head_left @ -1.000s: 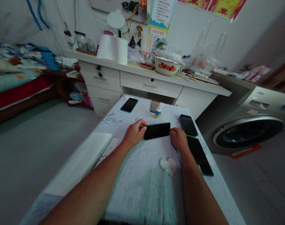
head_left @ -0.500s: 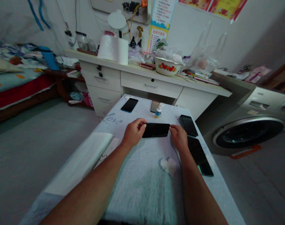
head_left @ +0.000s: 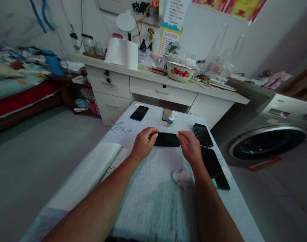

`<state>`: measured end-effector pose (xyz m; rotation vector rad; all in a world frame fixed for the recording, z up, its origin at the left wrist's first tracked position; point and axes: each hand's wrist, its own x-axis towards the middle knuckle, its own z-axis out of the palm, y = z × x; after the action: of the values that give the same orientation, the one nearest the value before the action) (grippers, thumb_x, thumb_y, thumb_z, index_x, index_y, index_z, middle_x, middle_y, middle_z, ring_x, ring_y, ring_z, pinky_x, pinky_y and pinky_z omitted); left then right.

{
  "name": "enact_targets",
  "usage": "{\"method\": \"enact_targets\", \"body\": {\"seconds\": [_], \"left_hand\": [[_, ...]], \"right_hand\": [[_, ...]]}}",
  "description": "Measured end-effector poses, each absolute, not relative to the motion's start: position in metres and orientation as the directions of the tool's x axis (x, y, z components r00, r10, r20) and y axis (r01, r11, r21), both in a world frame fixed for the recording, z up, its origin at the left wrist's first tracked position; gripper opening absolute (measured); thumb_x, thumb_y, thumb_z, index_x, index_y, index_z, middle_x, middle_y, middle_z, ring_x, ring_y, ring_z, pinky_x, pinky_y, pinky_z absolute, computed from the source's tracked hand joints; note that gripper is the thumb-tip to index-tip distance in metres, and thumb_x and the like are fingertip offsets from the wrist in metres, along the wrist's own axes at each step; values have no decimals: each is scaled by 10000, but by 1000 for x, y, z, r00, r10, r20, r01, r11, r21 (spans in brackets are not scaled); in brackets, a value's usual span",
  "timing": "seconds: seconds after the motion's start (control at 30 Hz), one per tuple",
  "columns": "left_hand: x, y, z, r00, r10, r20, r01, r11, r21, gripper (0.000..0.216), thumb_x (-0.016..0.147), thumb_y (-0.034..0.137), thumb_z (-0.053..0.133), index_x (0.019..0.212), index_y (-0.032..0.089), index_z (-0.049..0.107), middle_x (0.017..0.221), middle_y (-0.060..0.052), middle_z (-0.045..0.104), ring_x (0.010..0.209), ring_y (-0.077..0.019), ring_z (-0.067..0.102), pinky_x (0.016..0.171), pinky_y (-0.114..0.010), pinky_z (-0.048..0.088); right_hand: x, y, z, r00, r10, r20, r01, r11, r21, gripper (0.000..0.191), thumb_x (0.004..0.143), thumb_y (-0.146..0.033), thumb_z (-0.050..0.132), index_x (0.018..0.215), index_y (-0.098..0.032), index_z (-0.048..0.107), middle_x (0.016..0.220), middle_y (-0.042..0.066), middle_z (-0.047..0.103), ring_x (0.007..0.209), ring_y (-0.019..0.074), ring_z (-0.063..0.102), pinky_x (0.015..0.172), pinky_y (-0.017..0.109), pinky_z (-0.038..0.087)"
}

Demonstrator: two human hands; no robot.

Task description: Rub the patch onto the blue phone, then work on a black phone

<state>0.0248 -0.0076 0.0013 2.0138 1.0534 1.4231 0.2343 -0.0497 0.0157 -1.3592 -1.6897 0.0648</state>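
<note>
A black smartphone lies sideways between my hands over the cloth-covered table, its dark screen toward me. My left hand is closed on its left end, thumb and fingers pinching the top corner. At the other end my right hand is closed too, fingers over the upper right corner. Just beyond the phone stands a small white spray bottle with a blue and yellow label. Behind it lies another phone, partly hidden by the bottle.
One phone lies at the far left of the table. To the right are stacked dark devices and a black tablet. A white desk stands behind, a washing machine at right, a bed at left.
My right hand has shifted left along the phone's top edge and now covers its right corner. The phone looks tilted slightly flatter. My left hand has barely moved.
</note>
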Motion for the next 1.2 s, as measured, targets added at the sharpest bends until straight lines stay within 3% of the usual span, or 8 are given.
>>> {"method": "enact_targets", "body": {"seconds": [0.43, 0.87, 1.2], "left_hand": [[24, -8, 3, 200, 745, 637, 338, -662, 669, 147, 853, 179, 541, 963, 189, 638, 921, -37, 670, 827, -159, 593, 749, -281, 474], [26, -10, 4, 142, 845, 516, 259, -535, 804, 195, 822, 196, 575, 1001, 194, 653, 941, -33, 690, 770, -134, 620, 713, -245, 497], [29, -10, 5, 115, 874, 472, 198, -486, 851, 228, 799, 254, 625, 1017, 184, 625, 907, -18, 681, 713, -111, 590, 656, -219, 475]], "right_hand": [[228, -52, 22, -81, 834, 545, 862, 333, -382, 277, 876, -176, 439, 1059, -153, 645, 1023, 120, 566, 881, 203, 581, 829, 343, 479], [225, -56, 27, -84, 863, 499, 884, 295, -362, 252, 860, -177, 444, 978, -173, 667, 897, 91, 611, 810, 196, 571, 762, 316, 450], [228, -56, 26, 50, 853, 519, 847, 239, -475, 205, 815, -202, 485, 883, -171, 676, 859, 81, 640, 803, 202, 594, 754, 327, 444]]}}
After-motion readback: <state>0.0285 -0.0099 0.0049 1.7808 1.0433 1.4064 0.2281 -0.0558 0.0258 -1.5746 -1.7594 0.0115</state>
